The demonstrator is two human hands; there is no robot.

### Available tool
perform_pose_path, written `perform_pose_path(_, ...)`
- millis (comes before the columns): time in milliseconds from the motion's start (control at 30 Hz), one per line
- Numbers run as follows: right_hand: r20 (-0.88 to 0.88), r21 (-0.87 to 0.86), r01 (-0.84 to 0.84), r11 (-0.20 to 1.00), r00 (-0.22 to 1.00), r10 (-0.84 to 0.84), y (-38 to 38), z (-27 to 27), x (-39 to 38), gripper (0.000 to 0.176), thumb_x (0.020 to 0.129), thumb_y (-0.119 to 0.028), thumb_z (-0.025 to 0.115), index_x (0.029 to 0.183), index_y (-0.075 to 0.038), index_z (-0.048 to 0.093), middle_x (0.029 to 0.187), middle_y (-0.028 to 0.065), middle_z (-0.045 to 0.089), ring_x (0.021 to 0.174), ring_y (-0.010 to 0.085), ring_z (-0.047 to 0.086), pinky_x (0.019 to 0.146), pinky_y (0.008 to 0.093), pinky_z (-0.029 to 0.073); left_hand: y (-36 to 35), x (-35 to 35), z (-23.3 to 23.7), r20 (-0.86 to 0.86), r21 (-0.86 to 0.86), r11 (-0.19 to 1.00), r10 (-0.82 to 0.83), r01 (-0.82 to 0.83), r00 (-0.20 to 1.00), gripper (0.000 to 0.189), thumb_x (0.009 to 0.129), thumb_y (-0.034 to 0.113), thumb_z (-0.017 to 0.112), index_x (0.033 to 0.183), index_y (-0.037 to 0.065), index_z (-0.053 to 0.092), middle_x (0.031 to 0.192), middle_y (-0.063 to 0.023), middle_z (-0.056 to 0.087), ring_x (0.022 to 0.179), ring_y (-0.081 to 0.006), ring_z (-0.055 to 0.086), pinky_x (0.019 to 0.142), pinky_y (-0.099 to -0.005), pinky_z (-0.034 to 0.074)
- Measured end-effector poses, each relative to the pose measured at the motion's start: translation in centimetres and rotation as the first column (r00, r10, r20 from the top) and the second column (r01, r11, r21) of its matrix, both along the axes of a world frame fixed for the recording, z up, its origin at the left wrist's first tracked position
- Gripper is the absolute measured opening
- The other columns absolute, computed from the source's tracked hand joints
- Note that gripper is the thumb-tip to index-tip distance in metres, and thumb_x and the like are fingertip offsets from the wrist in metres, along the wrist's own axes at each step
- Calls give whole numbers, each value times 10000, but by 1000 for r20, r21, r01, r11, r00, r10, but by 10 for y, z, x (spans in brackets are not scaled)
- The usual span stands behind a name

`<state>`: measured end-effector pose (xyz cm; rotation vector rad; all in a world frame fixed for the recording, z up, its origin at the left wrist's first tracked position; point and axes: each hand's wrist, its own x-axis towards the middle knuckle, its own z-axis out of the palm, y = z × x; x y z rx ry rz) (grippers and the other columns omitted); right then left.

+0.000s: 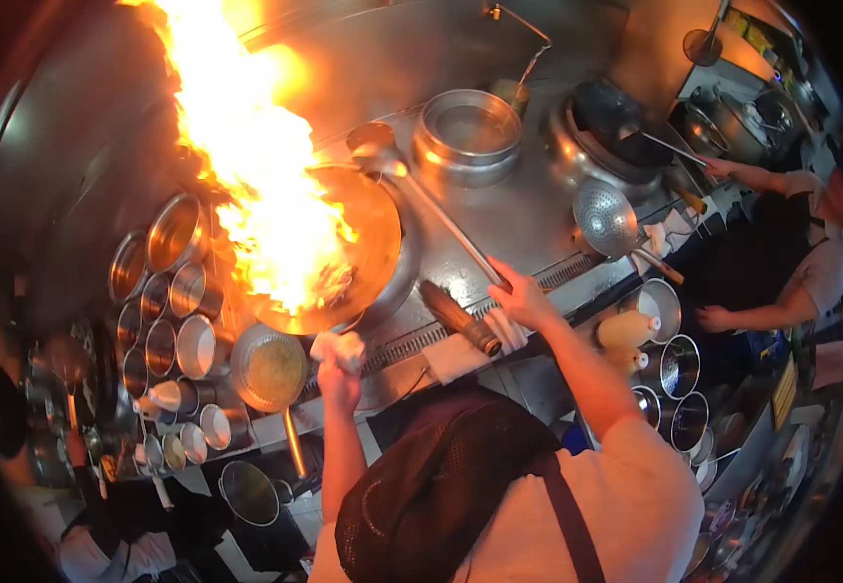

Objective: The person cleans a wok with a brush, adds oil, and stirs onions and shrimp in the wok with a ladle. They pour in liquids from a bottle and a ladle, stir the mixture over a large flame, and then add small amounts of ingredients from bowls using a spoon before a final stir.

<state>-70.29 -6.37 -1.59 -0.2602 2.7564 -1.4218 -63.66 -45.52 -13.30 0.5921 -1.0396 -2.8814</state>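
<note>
A large wok (pixel 379 228) sits tilted on the range, and a tall bright flame (pixel 266 185) rises out of it. At the wok's near edge, my left hand (pixel 340 386) is closed round a folded white cloth (pixel 337 348); the wok's handle, if gripped there, is hidden. My right hand (pixel 526 297) grips the end of a long-handled ladle (pixel 450 223). Its bowl is beyond the wok's far right rim, raised clear of the flame. Food inside the wok is mostly hidden by fire.
A round metal pot (pixel 470 136) stands behind the ladle. Several metal containers (pixel 188 289) and a strainer (pixel 271 367) are at left. A perforated skimmer (pixel 605 218) lies at right, near a squeeze bottle (pixel 627 329). A co-worker (pixel 810 243) works another wok (pixel 611 121).
</note>
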Motion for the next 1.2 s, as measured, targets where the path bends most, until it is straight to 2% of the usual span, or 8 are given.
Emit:
perform_pose_path(100,-103,-120,176,977,977,-188,19,-24,-73,590,896,-224,619,1437,-72,438,783,148,658,688,209,650,670,392,519,5,36,29,55,-21,993,121,-120,991,389,1027,367,458,1285,77,483,1192,-144,616,1018,-348,644,801,-438,556)
perform_pose_path(233,227,39,327,944,917,-327,59,12,-161,603,894,-176,570,1464,-80,397,729,131,645,478,200,578,436,361,480,-19,92,10,175,-44,990,143,-138,974,439,1026,420,433,1293,77,491,1233,-130,603,1061,-331,627,787,-386,548)
perform_pose_path(500,363,81,312,947,875,-319,93,-14,-267,143,915,-153,544,955,-17,526,671,105,585,498,184,573,390,343,443,5,111,44,138,-82,954,296,-287,945,486,1019,469,424,1299,77,487,1197,-124,598,1036,-301,623,828,-392,538)
perform_pose_path(600,603,-734,407,544,758,248,105,-20,-291,175,950,-166,540,823,-67,471,677,-10,506,536,61,518,436,209,440,22,76,72,140,-149,947,304,-284,942,522,1000,509,442,1304,86,484,1204,-117,596,1044,-293,616,861,-410,537)
perform_pose_path(700,543,-840,476,262,750,378,103,15,-255,179,956,-165,537,861,-24,482,681,-10,502,541,31,513,449,175,437,-7,39,22,58,-48,978,206,-204,977,506,994,492,471,1299,89,483,1211,-105,579,1084,-279,590,876,-454,545)
perform_pose_path(833,541,-833,526,174,704,460,92,73,-192,233,976,-176,532,908,40,477,681,-10,489,523,33,511,427,177,428,5,-23,12,79,-90,985,155,-148,985,332,997,319,542,1215,71,500,1171,-120,595,1008,-284,627,807,-452,576)
perform_pose_path(1100,611,-777,565,279,568,551,45,130,-98,216,983,-198,530,917,-3,466,744,13,500,483,27,483,349,182,404,15,-45,8,125,-199,955,248,-220,961,200,958,139,548,1136,59,506,1019,-118,646,817,-254,666,635,-367,578)
perform_pose_path(1200,666,-740,457,494,605,437,15,130,-76,163,979,-195,537,914,-58,476,769,23,501,477,30,461,344,181,388,10,-45,3,83,-213,957,219,-197,972,187,958,134,553,1130,73,507,1004,-102,643,813,-233,655,629,-362,567)
